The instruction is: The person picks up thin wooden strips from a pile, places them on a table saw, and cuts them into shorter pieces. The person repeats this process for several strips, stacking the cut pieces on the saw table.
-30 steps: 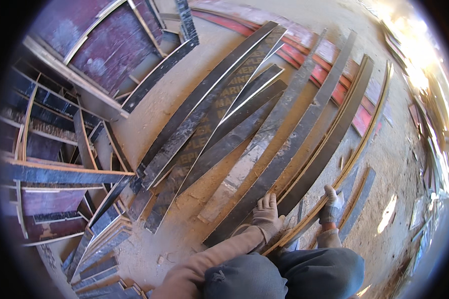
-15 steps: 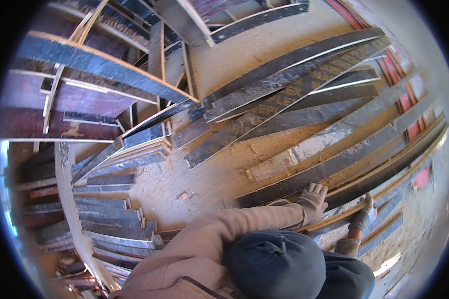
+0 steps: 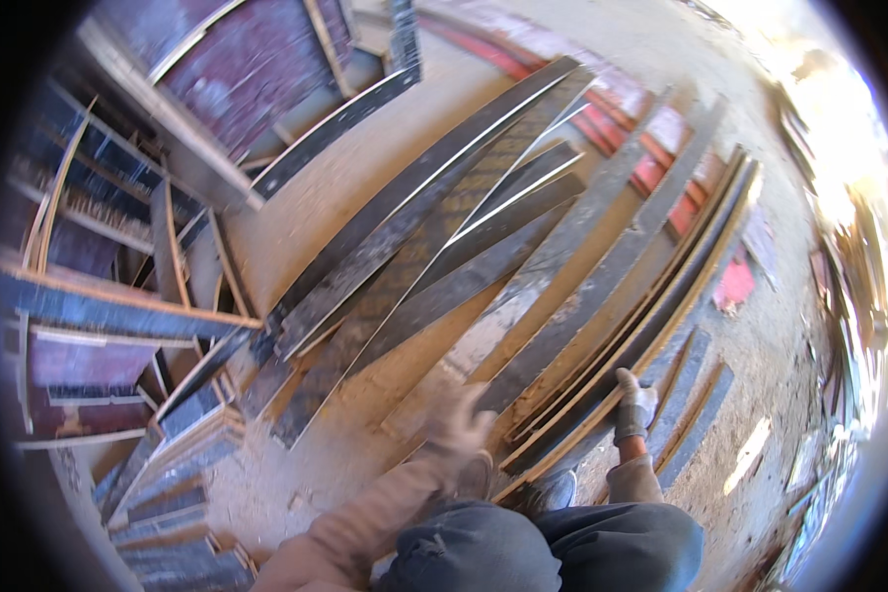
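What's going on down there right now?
A person in work gloves is handling long, dark strips with pale edges on a dusty floor. The right hand grips the outer edge of a bundle of strips. The left hand is blurred, near the close ends of the neighbouring strips; I can't tell whether it touches any. More strips fan out to the left, two shorter strips lie to the right, and red boards lie toward the far end.
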`<state>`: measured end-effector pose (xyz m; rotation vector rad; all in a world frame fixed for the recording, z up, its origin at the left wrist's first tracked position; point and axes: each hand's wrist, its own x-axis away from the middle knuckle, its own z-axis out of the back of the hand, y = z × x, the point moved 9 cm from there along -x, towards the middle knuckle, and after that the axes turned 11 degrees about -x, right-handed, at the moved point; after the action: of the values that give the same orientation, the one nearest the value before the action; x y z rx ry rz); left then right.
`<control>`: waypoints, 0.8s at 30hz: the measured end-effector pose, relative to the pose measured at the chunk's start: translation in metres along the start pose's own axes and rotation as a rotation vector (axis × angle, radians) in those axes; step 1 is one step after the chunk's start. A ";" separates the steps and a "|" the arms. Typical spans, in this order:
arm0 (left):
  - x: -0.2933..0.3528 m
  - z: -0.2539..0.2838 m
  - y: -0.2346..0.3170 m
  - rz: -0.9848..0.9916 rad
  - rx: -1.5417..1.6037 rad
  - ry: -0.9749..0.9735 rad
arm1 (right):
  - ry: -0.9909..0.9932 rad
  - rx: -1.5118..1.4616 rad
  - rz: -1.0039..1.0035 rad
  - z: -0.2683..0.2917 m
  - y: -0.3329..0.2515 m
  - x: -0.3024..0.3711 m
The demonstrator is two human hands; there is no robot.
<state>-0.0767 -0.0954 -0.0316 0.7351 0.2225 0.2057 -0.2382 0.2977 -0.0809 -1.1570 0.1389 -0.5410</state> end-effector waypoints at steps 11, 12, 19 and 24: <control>0.019 0.191 -0.234 0.715 -0.705 -0.346 | -0.115 0.062 -0.156 -0.019 -0.015 0.016; 0.015 0.192 -0.224 0.668 -0.682 -0.378 | -0.098 0.054 -0.156 -0.017 -0.013 0.015; -0.043 0.299 -0.177 0.542 -0.244 0.062 | -0.122 0.035 -0.186 -0.017 0.007 0.007; -0.057 0.316 -0.200 0.552 0.037 -0.100 | -0.078 0.146 -0.196 -0.014 0.013 0.006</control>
<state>-0.0240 -0.4568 0.0666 0.8301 -0.0783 0.6887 -0.2338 0.2873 -0.0972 -1.0534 -0.0809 -0.6665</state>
